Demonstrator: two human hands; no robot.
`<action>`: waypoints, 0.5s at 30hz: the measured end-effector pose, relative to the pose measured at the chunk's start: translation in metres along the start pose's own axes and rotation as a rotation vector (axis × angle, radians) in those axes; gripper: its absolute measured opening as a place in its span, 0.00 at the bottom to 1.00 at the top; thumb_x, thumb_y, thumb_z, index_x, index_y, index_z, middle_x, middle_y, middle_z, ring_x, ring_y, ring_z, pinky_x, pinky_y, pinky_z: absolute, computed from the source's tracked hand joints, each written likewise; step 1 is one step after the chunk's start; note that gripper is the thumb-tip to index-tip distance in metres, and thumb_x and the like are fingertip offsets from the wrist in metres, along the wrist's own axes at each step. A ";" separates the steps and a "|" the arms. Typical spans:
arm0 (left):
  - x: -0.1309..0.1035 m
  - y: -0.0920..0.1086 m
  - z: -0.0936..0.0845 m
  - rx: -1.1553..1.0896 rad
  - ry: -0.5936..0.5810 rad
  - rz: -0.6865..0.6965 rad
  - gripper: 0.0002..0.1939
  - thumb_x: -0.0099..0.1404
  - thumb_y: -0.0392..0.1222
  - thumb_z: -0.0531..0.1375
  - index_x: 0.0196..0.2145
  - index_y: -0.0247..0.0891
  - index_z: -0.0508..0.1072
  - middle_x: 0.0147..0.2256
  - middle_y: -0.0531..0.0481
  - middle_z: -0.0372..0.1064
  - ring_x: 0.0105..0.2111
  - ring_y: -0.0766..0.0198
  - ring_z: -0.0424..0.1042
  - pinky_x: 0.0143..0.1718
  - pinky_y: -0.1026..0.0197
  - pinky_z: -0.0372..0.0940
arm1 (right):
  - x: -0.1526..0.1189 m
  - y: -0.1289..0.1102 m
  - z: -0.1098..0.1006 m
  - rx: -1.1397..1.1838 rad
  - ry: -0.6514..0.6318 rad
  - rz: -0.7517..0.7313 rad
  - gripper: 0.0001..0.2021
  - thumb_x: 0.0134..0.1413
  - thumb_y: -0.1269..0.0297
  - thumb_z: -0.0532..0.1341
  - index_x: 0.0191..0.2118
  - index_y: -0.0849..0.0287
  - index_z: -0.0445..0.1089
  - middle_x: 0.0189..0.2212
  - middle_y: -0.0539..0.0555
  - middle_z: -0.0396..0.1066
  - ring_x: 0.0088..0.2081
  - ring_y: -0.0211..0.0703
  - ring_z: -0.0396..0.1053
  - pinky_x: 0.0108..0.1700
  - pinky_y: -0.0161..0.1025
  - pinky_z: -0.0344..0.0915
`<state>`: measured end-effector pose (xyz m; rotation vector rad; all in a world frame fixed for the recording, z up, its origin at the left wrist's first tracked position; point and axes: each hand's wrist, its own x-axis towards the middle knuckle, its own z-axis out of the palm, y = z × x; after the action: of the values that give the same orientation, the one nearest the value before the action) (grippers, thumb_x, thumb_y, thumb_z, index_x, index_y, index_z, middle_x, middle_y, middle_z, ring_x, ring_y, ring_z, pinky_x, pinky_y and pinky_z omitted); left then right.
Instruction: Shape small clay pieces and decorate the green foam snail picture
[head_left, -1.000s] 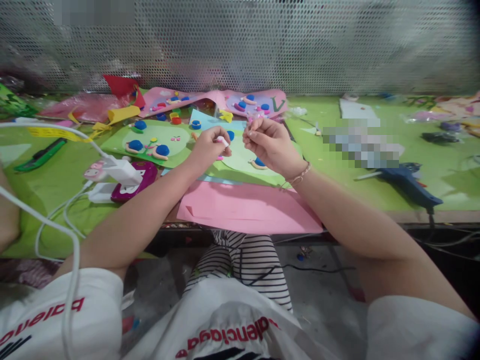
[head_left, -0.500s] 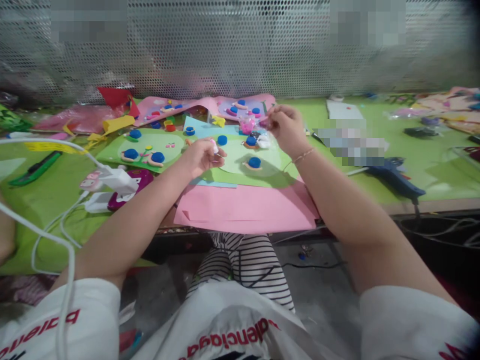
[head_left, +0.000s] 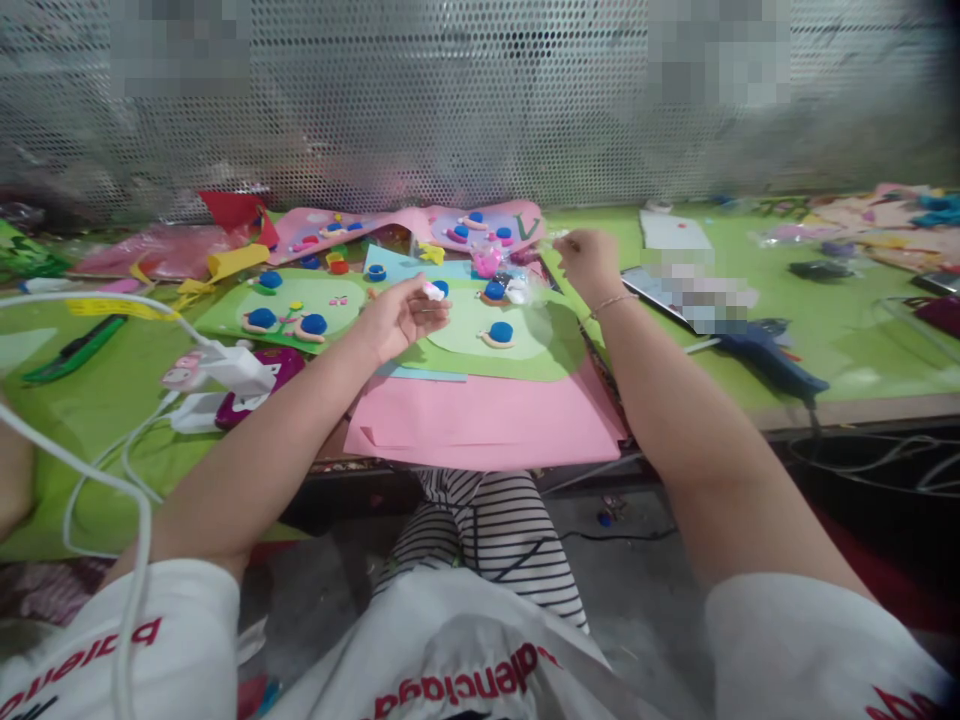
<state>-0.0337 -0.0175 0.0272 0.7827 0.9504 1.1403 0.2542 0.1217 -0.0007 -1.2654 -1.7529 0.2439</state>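
Observation:
My left hand (head_left: 401, 320) is over the green sheet (head_left: 540, 350), palm turned up. Its thumb and forefinger pinch a small white-and-pink piece (head_left: 434, 291), too small to name. My right hand (head_left: 590, 265) is closed beyond the sheet's right edge; whatever is in its fingertips cannot be made out. Several snail shapes with blue domed shells, such as one snail (head_left: 500, 334), lie on the green sheet. Close to my right hand are a bright pink piece (head_left: 487, 262) and clear plastic with white bits (head_left: 519, 290).
Pink sheets (head_left: 480, 420) reach over the table's front edge. A blue glue gun (head_left: 772, 362) and a phone (head_left: 660, 298) lie to the right. On the left are a green cutter knife (head_left: 79, 350), white plugs (head_left: 238, 368) and a looping white cable (head_left: 142, 520).
My right hand has moved slightly right and away from the pink piece and clear plastic. My left hand stays in about the same place, its lower fingers a little straighter.

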 end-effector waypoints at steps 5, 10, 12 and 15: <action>0.001 -0.007 -0.002 0.067 -0.024 0.104 0.10 0.58 0.41 0.66 0.27 0.32 0.71 0.27 0.46 0.76 0.26 0.69 0.74 0.37 0.64 0.72 | -0.014 -0.030 0.011 0.056 0.106 -0.338 0.05 0.57 0.70 0.57 0.33 0.59 0.70 0.40 0.58 0.68 0.45 0.47 0.69 0.46 0.46 0.71; 0.000 -0.012 0.000 0.093 -0.052 0.142 0.11 0.50 0.38 0.70 0.28 0.32 0.73 0.27 0.50 0.75 0.26 0.70 0.74 0.36 0.65 0.71 | -0.062 -0.101 0.030 0.212 -0.278 -0.619 0.26 0.57 0.64 0.61 0.60 0.55 0.58 0.47 0.58 0.69 0.48 0.46 0.70 0.47 0.45 0.72; 0.001 -0.014 -0.001 0.101 -0.086 0.171 0.14 0.45 0.40 0.73 0.27 0.32 0.73 0.25 0.53 0.73 0.26 0.70 0.74 0.35 0.65 0.71 | -0.078 -0.120 0.037 0.199 -0.287 -0.692 0.19 0.58 0.64 0.60 0.55 0.57 0.65 0.49 0.59 0.68 0.51 0.46 0.68 0.51 0.45 0.70; 0.005 -0.017 -0.004 0.151 -0.125 0.227 0.18 0.40 0.43 0.74 0.26 0.33 0.74 0.24 0.55 0.71 0.26 0.71 0.73 0.35 0.65 0.70 | -0.088 -0.129 0.043 0.198 -0.232 -0.708 0.12 0.61 0.67 0.57 0.49 0.57 0.72 0.43 0.57 0.71 0.46 0.43 0.70 0.49 0.42 0.70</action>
<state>-0.0305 -0.0171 0.0098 1.0934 0.8656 1.2084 0.1418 0.0049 0.0069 -0.4356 -2.1968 0.1459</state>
